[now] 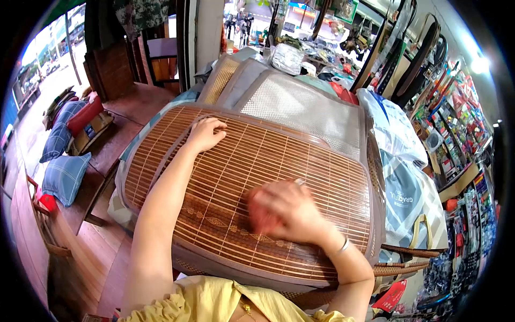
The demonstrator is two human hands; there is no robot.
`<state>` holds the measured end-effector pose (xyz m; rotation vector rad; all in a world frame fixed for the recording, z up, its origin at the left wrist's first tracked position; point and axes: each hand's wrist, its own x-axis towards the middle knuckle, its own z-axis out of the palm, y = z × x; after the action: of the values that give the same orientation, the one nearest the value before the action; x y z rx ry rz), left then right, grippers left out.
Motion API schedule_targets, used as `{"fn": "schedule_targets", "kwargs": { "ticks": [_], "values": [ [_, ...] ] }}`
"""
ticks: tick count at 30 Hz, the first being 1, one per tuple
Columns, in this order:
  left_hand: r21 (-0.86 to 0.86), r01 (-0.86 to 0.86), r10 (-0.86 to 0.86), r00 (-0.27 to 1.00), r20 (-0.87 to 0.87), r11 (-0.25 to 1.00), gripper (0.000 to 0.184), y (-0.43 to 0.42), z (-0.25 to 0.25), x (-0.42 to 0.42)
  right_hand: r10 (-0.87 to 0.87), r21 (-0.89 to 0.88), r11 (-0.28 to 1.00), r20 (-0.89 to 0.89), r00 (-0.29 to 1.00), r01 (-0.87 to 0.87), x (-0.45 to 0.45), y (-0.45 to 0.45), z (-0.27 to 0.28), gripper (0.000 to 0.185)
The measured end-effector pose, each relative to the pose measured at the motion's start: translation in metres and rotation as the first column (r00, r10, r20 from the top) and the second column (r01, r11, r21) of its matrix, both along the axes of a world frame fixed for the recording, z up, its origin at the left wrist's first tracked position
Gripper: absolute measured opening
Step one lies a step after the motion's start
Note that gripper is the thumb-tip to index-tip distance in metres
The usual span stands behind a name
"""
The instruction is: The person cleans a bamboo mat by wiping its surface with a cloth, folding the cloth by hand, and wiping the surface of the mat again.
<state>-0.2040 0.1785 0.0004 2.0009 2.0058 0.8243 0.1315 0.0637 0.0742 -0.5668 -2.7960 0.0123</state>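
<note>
A brown bamboo-slat mat [279, 145] with grey fabric edging lies spread in front of me, on top of other mats. My left hand [206, 134] rests on its far left part, beside a strip of grey edging, fingers slightly bent and holding nothing. My right hand [292, 209] presses a red cloth [262, 208] against the slats right of the middle; both are blurred by motion. Under the cloth and to its left runs a darker band with a diamond pattern [212, 220]. A silver bangle [344, 244] circles the right wrist.
Grey-edged woven mats [306, 107] are stacked behind. Plastic-wrapped bags [407, 188] stand at the right, near crowded goods shelves [456, 139]. On the left are blue checked cushions [67, 177], a red roll [86, 115] and a wooden chair [161, 59].
</note>
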Motion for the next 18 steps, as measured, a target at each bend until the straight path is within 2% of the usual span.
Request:
{"fn": "schedule_targets", "kwargs": {
  "ticks": [1,2,4,7,9,10,11,12,14,16,18],
  "values": [
    [-0.008,-0.001,0.001,1.000,-0.002,1.000,0.037,0.000,-0.001,0.000,0.174,-0.006,0.985,-0.031,0.984,-0.174,-0.007,-0.009,-0.007,0.077],
    [-0.015,-0.003,0.003,1.000,-0.002,1.000,0.037,0.001,-0.002,-0.001,0.261,-0.023,0.965,-0.052,0.964,-0.263,-0.007,-0.018,-0.007,0.075],
    [-0.034,-0.003,0.003,1.000,-0.012,0.999,0.038,0.000,0.001,0.000,0.269,-0.053,0.961,-0.054,0.962,-0.272,-0.001,-0.011,-0.006,0.075],
    [-0.059,0.008,-0.011,0.999,-0.043,0.998,0.040,-0.003,0.005,0.002,-0.109,-0.089,0.991,-0.072,0.991,0.103,0.024,0.028,-0.002,0.071],
    [-0.070,0.025,-0.028,0.999,-0.044,0.997,0.040,0.000,0.007,-0.002,-0.368,-0.083,0.929,-0.122,0.922,0.360,0.063,0.075,-0.019,0.065],
    [-0.087,0.038,-0.041,0.998,-0.037,0.995,0.040,0.000,0.005,-0.003,-0.555,-0.190,0.826,-0.110,0.825,0.531,0.083,0.090,-0.020,0.063],
    [-0.088,0.028,-0.032,0.999,-0.042,0.996,0.040,-0.002,0.004,-0.002,-0.686,-0.026,0.725,-0.116,0.719,0.688,0.101,0.097,-0.023,0.065],
    [-0.084,0.018,-0.022,0.999,-0.046,0.996,0.040,-0.002,0.005,-0.001,-0.790,-0.002,0.608,-0.092,0.606,0.794,0.114,0.103,-0.022,0.066],
    [-0.088,0.012,-0.017,0.998,-0.060,0.996,0.040,-0.002,0.004,0.001,-0.872,0.011,0.482,-0.091,0.481,0.876,0.136,0.110,-0.025,0.067],
    [-0.066,0.023,-0.028,0.997,-0.066,0.998,0.040,-0.003,0.003,0.000,-0.851,0.034,0.512,-0.118,0.512,0.858,0.131,0.104,-0.024,0.067],
    [-0.065,0.039,-0.044,0.997,-0.066,0.997,0.041,-0.003,0.004,0.000,-0.760,0.021,0.645,-0.086,0.644,0.764,0.106,0.086,-0.021,0.066]
  ]
}}
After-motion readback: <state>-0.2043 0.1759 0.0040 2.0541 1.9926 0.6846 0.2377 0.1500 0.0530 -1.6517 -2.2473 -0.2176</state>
